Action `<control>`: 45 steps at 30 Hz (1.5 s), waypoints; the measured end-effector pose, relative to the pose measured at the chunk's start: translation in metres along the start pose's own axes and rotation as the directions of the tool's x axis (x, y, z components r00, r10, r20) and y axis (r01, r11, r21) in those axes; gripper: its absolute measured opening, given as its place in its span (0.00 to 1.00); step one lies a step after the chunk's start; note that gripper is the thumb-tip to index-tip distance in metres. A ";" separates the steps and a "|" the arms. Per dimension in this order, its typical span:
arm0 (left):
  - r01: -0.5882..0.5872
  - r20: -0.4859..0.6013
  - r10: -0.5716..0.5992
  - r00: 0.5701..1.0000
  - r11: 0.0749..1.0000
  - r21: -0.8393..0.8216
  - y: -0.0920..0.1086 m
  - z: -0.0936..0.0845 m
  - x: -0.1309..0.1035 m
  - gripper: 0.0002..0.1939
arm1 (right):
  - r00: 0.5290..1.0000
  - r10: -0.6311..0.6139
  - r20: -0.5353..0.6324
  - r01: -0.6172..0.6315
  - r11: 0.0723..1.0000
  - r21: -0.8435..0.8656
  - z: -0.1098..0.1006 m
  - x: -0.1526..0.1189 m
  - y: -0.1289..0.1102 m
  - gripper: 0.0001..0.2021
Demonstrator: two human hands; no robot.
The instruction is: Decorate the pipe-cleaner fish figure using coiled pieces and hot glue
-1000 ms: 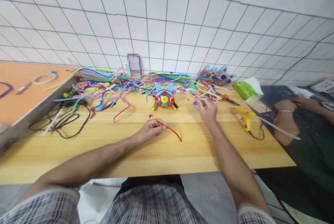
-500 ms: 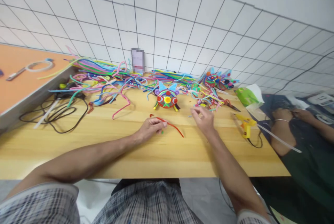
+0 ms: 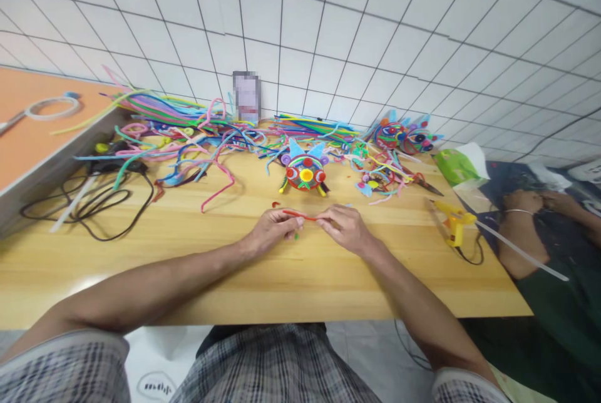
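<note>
A red pipe cleaner (image 3: 307,218) stretches between my two hands over the wooden table. My left hand (image 3: 275,229) is closed on its left part, with fingers pinched. The fingertips of my right hand (image 3: 344,228) are closed on its other end. Just beyond my hands stands a round, colourful pipe-cleaner figure (image 3: 306,175) with blue points and a yellow nose. A small curled red piece (image 3: 275,204) lies beside my left hand, and a tiny green bit (image 3: 296,236) is below its fingertips.
Piled pipe cleaners (image 3: 188,134) line the wall, near a phone (image 3: 247,97). Two similar figures (image 3: 407,134) stand at the back right, with scissors (image 3: 426,184) and a yellow glue gun (image 3: 454,221) nearer. A black cable (image 3: 117,203) coils at left. Another person's arms (image 3: 521,228) show at right.
My right hand has moved left and down from beside the figure and has taken hold of the red pipe cleaner's free end. My left hand keeps its grip. The view has shifted slightly.
</note>
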State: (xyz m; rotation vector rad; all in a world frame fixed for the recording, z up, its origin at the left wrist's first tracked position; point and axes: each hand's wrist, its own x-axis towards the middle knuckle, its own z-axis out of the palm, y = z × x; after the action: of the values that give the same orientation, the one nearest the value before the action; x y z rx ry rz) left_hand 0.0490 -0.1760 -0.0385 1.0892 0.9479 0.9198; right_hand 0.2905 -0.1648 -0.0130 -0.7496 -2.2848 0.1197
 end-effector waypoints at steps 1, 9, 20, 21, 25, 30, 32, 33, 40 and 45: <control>-0.005 0.007 0.005 1.000 1.000 -0.003 0.000 -0.001 0.000 0.25 | 1.000 0.009 0.012 -0.009 1.000 -0.007 -0.003 0.000 0.001 0.06; -0.079 -0.027 0.083 0.996 0.987 0.136 0.008 -0.010 0.000 0.23 | 0.997 0.063 0.050 -0.059 0.995 -0.083 -0.019 0.000 0.008 0.07; -0.148 -0.020 0.157 0.987 0.960 0.238 0.014 -0.014 0.005 0.20 | 0.987 0.129 0.101 -0.116 0.985 -0.125 -0.011 -0.002 0.011 0.04; -0.157 -0.020 0.167 0.986 0.956 0.247 0.015 -0.014 0.005 0.20 | 0.983 0.151 0.109 -0.139 0.984 -0.112 -0.010 -0.001 0.009 0.02; -0.202 0.000 0.210 0.978 0.944 0.261 0.022 -0.013 0.003 0.20 | 0.972 0.190 0.138 -0.185 0.982 -0.044 0.000 0.011 -0.008 0.05; -0.245 0.066 0.236 0.970 0.923 0.296 0.040 -0.015 0.001 0.18 | 0.974 0.202 0.104 -0.204 0.979 0.008 0.010 0.032 -0.022 0.03; -0.253 0.101 0.232 0.967 0.896 0.365 0.049 -0.020 0.003 0.16 | 0.975 0.200 0.098 -0.200 0.980 -0.016 0.011 0.038 -0.021 0.04; -0.256 0.122 0.225 0.967 0.869 0.423 0.053 -0.023 0.003 0.15 | 0.976 0.194 0.100 -0.191 0.981 -0.037 0.011 0.040 -0.021 0.04; -0.293 0.211 0.205 0.956 0.623 0.725 0.057 -0.035 0.007 0.11 | 0.994 0.070 0.086 -0.059 0.990 -0.126 0.026 0.036 -0.016 0.04; -0.331 0.233 0.235 0.944 0.656 0.678 0.038 -0.034 0.008 0.13 | 0.992 0.090 0.083 -0.079 0.988 -0.131 0.031 0.023 -0.010 0.04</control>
State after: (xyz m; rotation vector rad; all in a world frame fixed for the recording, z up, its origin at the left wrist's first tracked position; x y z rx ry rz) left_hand 0.0148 -0.1507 -0.0091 1.9946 1.0755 0.7168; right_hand 0.2519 -0.1566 -0.0184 -0.9249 -2.3624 0.0473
